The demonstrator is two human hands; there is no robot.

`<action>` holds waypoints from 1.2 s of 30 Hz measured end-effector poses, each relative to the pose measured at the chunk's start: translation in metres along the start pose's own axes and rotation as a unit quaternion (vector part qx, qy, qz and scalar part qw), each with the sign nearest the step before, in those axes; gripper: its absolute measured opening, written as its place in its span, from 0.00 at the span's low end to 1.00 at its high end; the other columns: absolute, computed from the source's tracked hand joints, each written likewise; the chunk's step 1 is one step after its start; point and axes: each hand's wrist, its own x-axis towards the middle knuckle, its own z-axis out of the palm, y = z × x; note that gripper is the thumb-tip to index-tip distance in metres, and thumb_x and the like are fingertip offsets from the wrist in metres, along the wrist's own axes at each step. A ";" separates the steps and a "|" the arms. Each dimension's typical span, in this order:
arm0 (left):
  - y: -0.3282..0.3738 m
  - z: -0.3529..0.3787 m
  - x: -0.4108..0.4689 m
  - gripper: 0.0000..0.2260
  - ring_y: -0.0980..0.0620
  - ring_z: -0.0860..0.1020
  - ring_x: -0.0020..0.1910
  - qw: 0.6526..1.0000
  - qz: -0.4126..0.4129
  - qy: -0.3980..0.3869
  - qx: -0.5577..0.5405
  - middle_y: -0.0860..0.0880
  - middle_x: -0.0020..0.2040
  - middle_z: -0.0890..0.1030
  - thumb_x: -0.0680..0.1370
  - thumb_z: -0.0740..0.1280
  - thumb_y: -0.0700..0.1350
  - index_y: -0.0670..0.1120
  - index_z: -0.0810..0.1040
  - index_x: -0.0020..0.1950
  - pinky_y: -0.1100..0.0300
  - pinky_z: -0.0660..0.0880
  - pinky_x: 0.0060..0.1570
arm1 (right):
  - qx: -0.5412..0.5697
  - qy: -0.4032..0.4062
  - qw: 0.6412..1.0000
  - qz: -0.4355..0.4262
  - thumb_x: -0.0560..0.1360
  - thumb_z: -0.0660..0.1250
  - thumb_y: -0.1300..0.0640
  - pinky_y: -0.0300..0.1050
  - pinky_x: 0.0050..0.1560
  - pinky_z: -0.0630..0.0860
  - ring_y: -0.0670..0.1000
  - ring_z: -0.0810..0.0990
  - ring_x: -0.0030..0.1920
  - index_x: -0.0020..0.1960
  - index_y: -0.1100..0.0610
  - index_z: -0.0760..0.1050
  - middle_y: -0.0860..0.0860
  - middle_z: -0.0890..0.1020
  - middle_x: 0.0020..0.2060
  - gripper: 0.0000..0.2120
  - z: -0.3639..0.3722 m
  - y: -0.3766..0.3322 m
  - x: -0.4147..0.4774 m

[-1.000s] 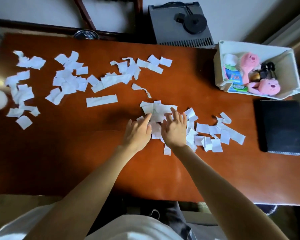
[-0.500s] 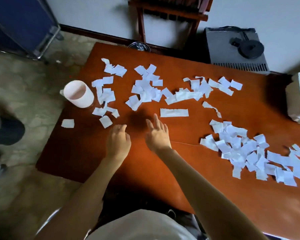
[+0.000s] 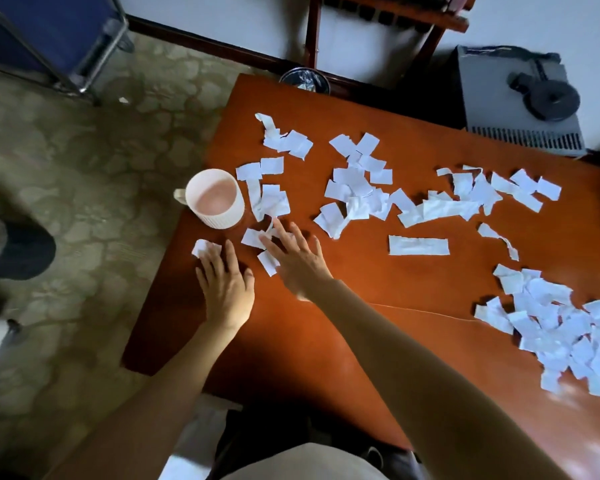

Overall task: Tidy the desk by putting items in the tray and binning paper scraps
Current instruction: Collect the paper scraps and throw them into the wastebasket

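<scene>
White paper scraps (image 3: 354, 188) lie scattered across a reddish-brown wooden desk (image 3: 361, 341). Most sit in loose groups along its far half, and a thick heap (image 3: 551, 327) lies at the right side.

The left hand (image 3: 226, 289) lies flat near the desk's left edge with its fingers straight and close together. Its fingertips press on a small scrap (image 3: 203, 247). The right hand (image 3: 298, 266) is just beside it. Its fingers are spread and extended, resting across two or three scraps below a white ribbed mug (image 3: 222, 220); neither hand is curled round anything. The right hand is slightly blurred.

The mug stands upright at the left edge of the desk, its handle pointing out over the floor. Scraps touch its right side.

A long strip (image 3: 418, 245) lies alone mid-desk, well apart from both hands, with its long axis running left to right. Just to its right, a narrow torn sliver (image 3: 497, 239) runs diagonally, its far end to the left and its near end to the right.

Beyond the desk's far edge a round lined bin (image 3: 303, 80) shows in part. A grey box-shaped device (image 3: 499, 109) stands at the upper right. A dark round container (image 3: 18, 251) stands on the patterned floor to the left.
</scene>
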 end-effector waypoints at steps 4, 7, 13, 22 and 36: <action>0.009 0.011 -0.002 0.26 0.37 0.58 0.74 0.992 0.128 -0.006 0.012 0.38 0.75 0.60 0.78 0.60 0.43 0.43 0.57 0.75 0.39 0.55 0.71 | -0.015 -0.014 1.000 0.001 0.80 0.57 0.55 0.63 0.73 0.45 0.56 0.41 0.77 0.76 0.48 0.43 0.52 0.41 0.77 0.31 0.003 0.012 -0.010; 0.019 0.021 -0.007 0.26 0.36 0.69 0.69 0.976 0.213 0.009 0.046 0.36 0.70 0.69 0.72 0.68 0.41 0.43 0.69 0.70 0.35 0.65 0.63 | -0.008 0.009 1.000 0.029 0.80 0.56 0.56 0.61 0.74 0.43 0.56 0.43 0.77 0.76 0.50 0.44 0.53 0.43 0.77 0.30 0.005 0.026 -0.029; 0.054 0.023 0.003 0.20 0.36 0.77 0.60 0.955 0.290 0.063 0.014 0.36 0.60 0.79 0.68 0.71 0.32 0.39 0.77 0.60 0.36 0.70 0.58 | 0.110 0.084 0.986 0.089 0.77 0.56 0.65 0.56 0.75 0.45 0.57 0.58 0.75 0.72 0.59 0.61 0.58 0.62 0.74 0.24 -0.006 0.050 -0.044; 0.130 -0.029 0.099 0.20 0.36 0.57 0.74 0.983 0.125 0.117 -0.068 0.37 0.72 0.65 0.76 0.61 0.37 0.41 0.70 0.68 0.44 0.57 0.72 | 0.173 0.133 0.961 0.169 0.79 0.54 0.60 0.55 0.72 0.62 0.60 0.60 0.73 0.73 0.56 0.59 0.57 0.59 0.74 0.23 -0.075 0.095 0.026; 0.139 -0.014 0.186 0.24 0.38 0.47 0.76 0.991 0.124 0.022 0.048 0.37 0.77 0.48 0.82 0.51 0.47 0.45 0.52 0.77 0.45 0.50 0.74 | 0.128 0.014 0.976 0.178 0.80 0.51 0.47 0.63 0.74 0.41 0.59 0.38 0.76 0.75 0.43 0.48 0.52 0.41 0.77 0.25 -0.079 0.150 0.089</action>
